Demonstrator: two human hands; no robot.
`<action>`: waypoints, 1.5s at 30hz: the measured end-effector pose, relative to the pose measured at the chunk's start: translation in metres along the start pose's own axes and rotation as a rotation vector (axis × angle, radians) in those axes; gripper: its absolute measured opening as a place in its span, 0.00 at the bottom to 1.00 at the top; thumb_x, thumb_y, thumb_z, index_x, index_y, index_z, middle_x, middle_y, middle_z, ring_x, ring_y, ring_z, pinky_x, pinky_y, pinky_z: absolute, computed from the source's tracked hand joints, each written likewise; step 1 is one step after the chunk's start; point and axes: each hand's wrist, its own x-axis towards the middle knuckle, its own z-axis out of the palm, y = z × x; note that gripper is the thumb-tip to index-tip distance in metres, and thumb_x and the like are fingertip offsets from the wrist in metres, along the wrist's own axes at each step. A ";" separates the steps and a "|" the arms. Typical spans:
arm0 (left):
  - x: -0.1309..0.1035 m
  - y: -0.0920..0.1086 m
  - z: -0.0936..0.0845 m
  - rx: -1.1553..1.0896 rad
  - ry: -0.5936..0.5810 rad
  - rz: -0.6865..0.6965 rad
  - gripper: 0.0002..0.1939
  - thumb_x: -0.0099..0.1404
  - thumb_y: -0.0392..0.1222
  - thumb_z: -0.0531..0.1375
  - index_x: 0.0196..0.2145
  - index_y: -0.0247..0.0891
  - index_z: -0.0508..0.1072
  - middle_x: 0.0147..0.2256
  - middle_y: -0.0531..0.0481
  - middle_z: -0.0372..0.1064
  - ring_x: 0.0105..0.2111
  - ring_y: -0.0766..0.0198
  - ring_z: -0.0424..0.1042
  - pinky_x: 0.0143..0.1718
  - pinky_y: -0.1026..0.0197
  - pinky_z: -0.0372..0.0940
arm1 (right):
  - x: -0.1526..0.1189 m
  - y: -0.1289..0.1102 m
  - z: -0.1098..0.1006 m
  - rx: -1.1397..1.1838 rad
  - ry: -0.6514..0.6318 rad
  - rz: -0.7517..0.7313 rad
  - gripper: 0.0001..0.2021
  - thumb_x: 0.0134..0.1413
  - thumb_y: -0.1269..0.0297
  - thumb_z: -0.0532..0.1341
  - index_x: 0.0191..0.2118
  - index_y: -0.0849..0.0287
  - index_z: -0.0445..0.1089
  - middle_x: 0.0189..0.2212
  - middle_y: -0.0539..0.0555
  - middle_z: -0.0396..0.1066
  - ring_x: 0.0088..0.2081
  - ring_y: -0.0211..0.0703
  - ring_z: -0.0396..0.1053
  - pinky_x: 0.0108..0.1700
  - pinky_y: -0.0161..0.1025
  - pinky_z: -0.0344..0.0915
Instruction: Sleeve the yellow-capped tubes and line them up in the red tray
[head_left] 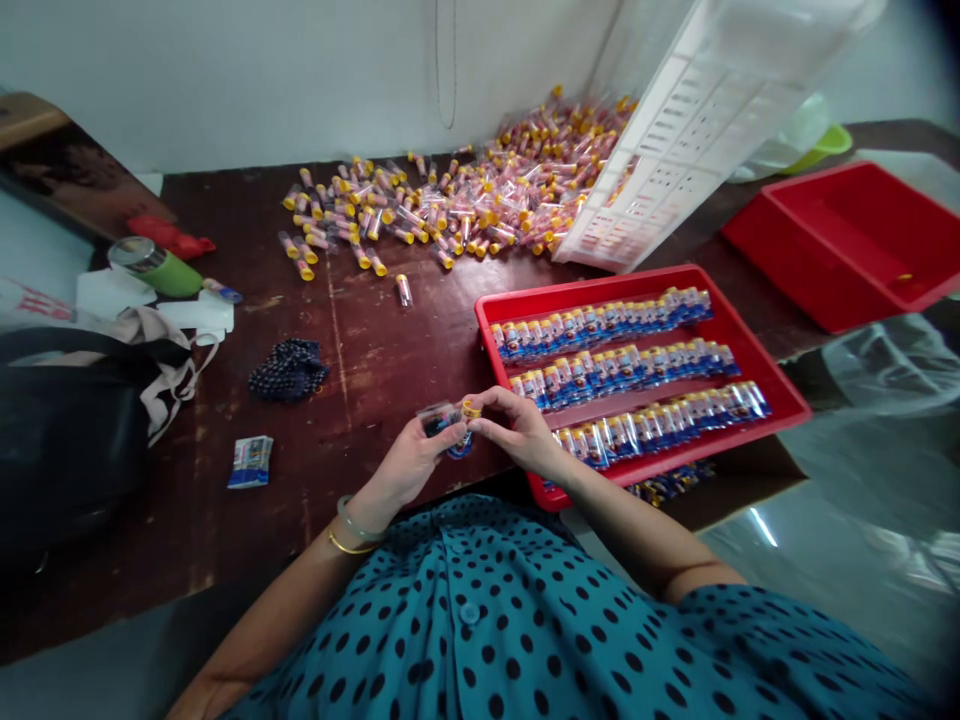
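Observation:
Just above the table's front edge, my two hands meet over small items. My left hand (411, 458) is closed on a clear and blue plastic wrapper (435, 418), thumb on top. My right hand (517, 428) pinches a small yellow-capped tube (470, 409) between thumb and fingers, right against the wrapper. Fingers hide most of the tube's body. To the right, a red tray (787, 405) holds three rows of yellow-topped tubes in blue-printed wrappers (622, 363). A single tube (404, 291) lies apart on the dark red table (375, 360).
A big heap of yellow-capped tubes (480, 200) spreads along the wall. The white basket (660, 150) leans behind the tray. At right sits a red bin (840, 250). Leftward are a flat stack of wrappers (250, 462), a dark patterned cloth (289, 369), a green jar (161, 268) and a black bag (67, 440).

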 end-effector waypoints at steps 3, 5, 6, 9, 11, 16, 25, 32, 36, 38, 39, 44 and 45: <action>0.001 -0.001 0.001 0.022 0.002 0.008 0.16 0.49 0.44 0.75 0.36 0.41 0.82 0.34 0.53 0.78 0.35 0.65 0.71 0.39 0.64 0.65 | 0.001 0.003 -0.004 0.001 -0.014 -0.001 0.10 0.57 0.58 0.66 0.42 0.56 0.73 0.43 0.53 0.76 0.45 0.43 0.73 0.52 0.41 0.68; 0.001 -0.002 0.003 0.042 0.019 0.007 0.17 0.49 0.44 0.75 0.37 0.41 0.82 0.34 0.53 0.78 0.35 0.65 0.72 0.41 0.64 0.65 | 0.001 0.006 -0.007 -0.004 -0.021 -0.007 0.10 0.58 0.58 0.66 0.42 0.56 0.73 0.43 0.53 0.76 0.45 0.43 0.73 0.52 0.41 0.67; 0.002 -0.002 0.003 0.051 0.028 0.005 0.17 0.49 0.44 0.75 0.37 0.41 0.82 0.34 0.53 0.78 0.36 0.65 0.72 0.41 0.63 0.65 | 0.001 0.007 -0.008 -0.008 -0.023 -0.010 0.10 0.58 0.58 0.66 0.42 0.56 0.73 0.43 0.53 0.76 0.45 0.43 0.73 0.52 0.41 0.67; 0.003 -0.003 0.005 0.064 0.043 -0.007 0.17 0.49 0.45 0.75 0.38 0.41 0.82 0.34 0.52 0.78 0.37 0.64 0.73 0.42 0.63 0.65 | 0.000 0.009 -0.007 -0.025 -0.024 -0.022 0.09 0.58 0.59 0.66 0.41 0.57 0.73 0.41 0.53 0.76 0.45 0.43 0.73 0.52 0.41 0.67; 0.004 -0.004 0.006 0.074 0.045 -0.012 0.18 0.48 0.46 0.75 0.38 0.40 0.82 0.35 0.51 0.78 0.37 0.63 0.73 0.42 0.63 0.66 | -0.001 0.006 -0.004 -0.020 -0.027 -0.025 0.09 0.57 0.59 0.66 0.40 0.57 0.73 0.40 0.53 0.75 0.44 0.43 0.73 0.51 0.41 0.67; 0.008 -0.001 0.003 0.187 0.052 -0.044 0.21 0.54 0.51 0.71 0.42 0.37 0.81 0.36 0.46 0.77 0.34 0.61 0.73 0.37 0.61 0.69 | 0.008 0.005 -0.042 0.112 0.168 -0.035 0.14 0.60 0.56 0.63 0.48 0.55 0.67 0.42 0.53 0.73 0.41 0.41 0.72 0.48 0.40 0.69; 0.013 0.000 -0.038 0.134 0.251 -0.147 0.29 0.46 0.48 0.75 0.46 0.38 0.79 0.33 0.49 0.76 0.33 0.62 0.72 0.29 0.65 0.70 | -0.019 0.012 -0.311 -0.834 0.902 0.327 0.22 0.56 0.60 0.59 0.56 0.59 0.63 0.35 0.56 0.73 0.35 0.45 0.70 0.43 0.45 0.68; 0.008 -0.007 -0.048 0.093 0.272 -0.122 0.19 0.46 0.51 0.75 0.30 0.36 0.78 0.28 0.49 0.74 0.31 0.62 0.72 0.30 0.65 0.69 | 0.008 0.025 -0.297 -0.919 0.744 0.236 0.20 0.54 0.62 0.61 0.52 0.63 0.68 0.40 0.64 0.74 0.39 0.51 0.72 0.45 0.48 0.67; 0.007 -0.010 -0.050 0.111 0.191 -0.122 0.20 0.50 0.55 0.72 0.28 0.34 0.76 0.25 0.49 0.71 0.26 0.64 0.70 0.23 0.66 0.63 | 0.097 0.027 -0.225 -0.864 0.472 0.076 0.17 0.60 0.60 0.57 0.52 0.61 0.69 0.44 0.62 0.75 0.42 0.48 0.73 0.46 0.44 0.68; 0.008 -0.014 -0.052 0.132 0.188 -0.115 0.23 0.49 0.58 0.71 0.30 0.34 0.76 0.23 0.51 0.68 0.23 0.65 0.68 0.19 0.67 0.58 | 0.154 0.033 -0.165 -0.829 0.263 0.023 0.15 0.61 0.59 0.58 0.50 0.59 0.71 0.42 0.57 0.76 0.41 0.45 0.74 0.45 0.40 0.69; 0.009 -0.016 -0.053 0.134 0.201 -0.111 0.25 0.49 0.61 0.70 0.32 0.35 0.76 0.22 0.53 0.67 0.21 0.66 0.67 0.17 0.68 0.55 | 0.182 0.037 -0.132 -0.818 0.162 0.014 0.14 0.61 0.58 0.59 0.48 0.58 0.73 0.39 0.55 0.77 0.39 0.43 0.74 0.43 0.38 0.69; 0.001 -0.024 -0.066 0.156 0.201 -0.113 0.30 0.51 0.71 0.63 0.27 0.37 0.70 0.18 0.55 0.62 0.16 0.68 0.63 0.15 0.67 0.47 | 0.298 0.065 0.009 -0.861 -0.068 0.091 0.18 0.54 0.58 0.67 0.48 0.62 0.72 0.40 0.59 0.77 0.40 0.46 0.74 0.42 0.37 0.67; -0.004 -0.024 -0.071 0.165 0.212 -0.109 0.30 0.51 0.71 0.63 0.26 0.37 0.69 0.17 0.55 0.62 0.16 0.68 0.63 0.15 0.67 0.47 | 0.314 0.070 0.026 -0.876 -0.070 0.128 0.20 0.53 0.59 0.68 0.48 0.65 0.71 0.41 0.61 0.76 0.41 0.47 0.74 0.42 0.38 0.67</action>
